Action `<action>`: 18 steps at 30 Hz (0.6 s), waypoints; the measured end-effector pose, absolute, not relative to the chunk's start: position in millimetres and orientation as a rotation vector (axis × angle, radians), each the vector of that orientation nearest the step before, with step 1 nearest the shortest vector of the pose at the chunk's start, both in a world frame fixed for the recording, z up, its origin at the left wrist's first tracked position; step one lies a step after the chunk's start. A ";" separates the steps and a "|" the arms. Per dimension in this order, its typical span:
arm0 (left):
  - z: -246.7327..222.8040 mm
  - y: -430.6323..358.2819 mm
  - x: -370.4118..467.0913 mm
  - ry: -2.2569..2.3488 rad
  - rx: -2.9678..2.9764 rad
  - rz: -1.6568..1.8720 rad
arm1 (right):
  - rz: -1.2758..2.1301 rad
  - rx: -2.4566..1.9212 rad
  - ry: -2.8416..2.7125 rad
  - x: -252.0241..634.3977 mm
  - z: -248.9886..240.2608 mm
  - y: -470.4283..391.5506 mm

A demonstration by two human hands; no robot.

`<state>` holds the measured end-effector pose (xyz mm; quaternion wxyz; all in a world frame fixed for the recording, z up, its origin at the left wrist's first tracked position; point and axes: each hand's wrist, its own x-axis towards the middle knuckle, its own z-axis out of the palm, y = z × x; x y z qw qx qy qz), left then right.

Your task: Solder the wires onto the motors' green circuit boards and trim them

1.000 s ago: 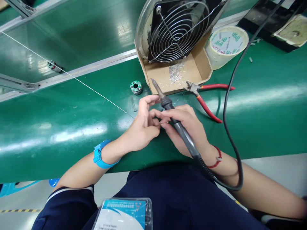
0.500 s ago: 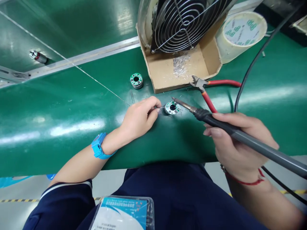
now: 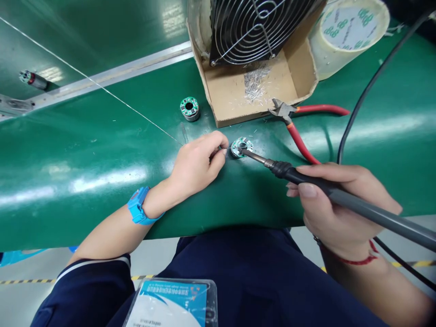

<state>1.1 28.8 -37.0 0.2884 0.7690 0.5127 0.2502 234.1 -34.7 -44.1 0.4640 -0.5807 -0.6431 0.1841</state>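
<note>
My right hand (image 3: 344,204) is wrapped round a soldering iron (image 3: 306,179), its tip over the near left part of a ring-shaped green circuit board on a small round motor part (image 3: 248,144). Between thumb and forefinger my left hand (image 3: 200,161) pinches solder wire (image 3: 132,109), which runs in from the upper left. A short end of it pokes out towards the board's left edge. Whether wire and tip touch cannot be made out. Another such round part with a green board (image 3: 190,109) stands farther back on the green mat (image 3: 102,150).
Red-handled cutters (image 3: 299,136) lie open beside a cardboard tray (image 3: 231,104) with many snipped metal leads. A fan with a wire guard (image 3: 259,32) stands in the tray, a tape roll (image 3: 350,36) to its right. The iron's black cable (image 3: 368,81) arcs at right. A motor (image 3: 33,80) lies far left.
The soldering iron's tip has come down and left, from above the board's far edge onto the board. My left hand keeps its pinch on the wire. The whole view has shifted slightly.
</note>
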 end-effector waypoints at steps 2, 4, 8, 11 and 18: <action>-37.9 29.6 2.4 1.345 2.039 0.668 | 0.455 -1.427 -1.587 234.3 -42.7 -35.1; -39.6 31.5 2.6 1.310 1.992 0.684 | 0.464 -1.422 -1.585 235.0 -41.4 -35.3; -43.3 36.8 2.2 1.205 1.932 0.622 | 0.465 -1.424 -1.641 238.1 -37.4 -33.9; -45.5 38.2 4.1 1.182 1.945 0.517 | 0.479 -1.453 -1.680 241.0 -31.0 -30.5; -47.8 34.9 10.5 1.314 1.915 0.516 | 0.572 -1.542 -1.659 243.4 -15.1 -20.5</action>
